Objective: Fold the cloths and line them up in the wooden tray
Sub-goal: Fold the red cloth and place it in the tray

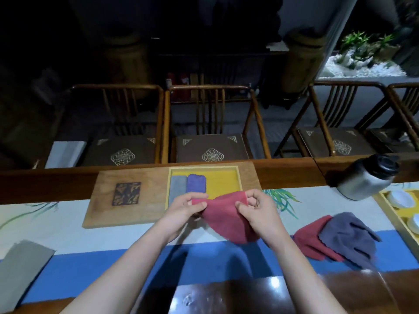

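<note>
A red cloth (223, 214) hangs above the table between my hands, just in front of the wooden tray (238, 175). My left hand (188, 207) pinches its left top corner. My right hand (256, 206) pinches its right top edge. The tray has a yellow floor and holds a folded grey cloth (178, 188) with a folded purple cloth (196, 183) beside it, at its left end. To the right on the table lie a second red cloth (310, 239) and a crumpled grey-purple cloth (349, 239) partly on top of it.
The tray sits in a wooden board (127, 196) at the table's far side. A metal flask (367, 177) lies at the right, near a yellow tray of white cups (401, 200). A grey cloth (22, 268) lies at the left edge. Chairs (210, 123) stand behind the table.
</note>
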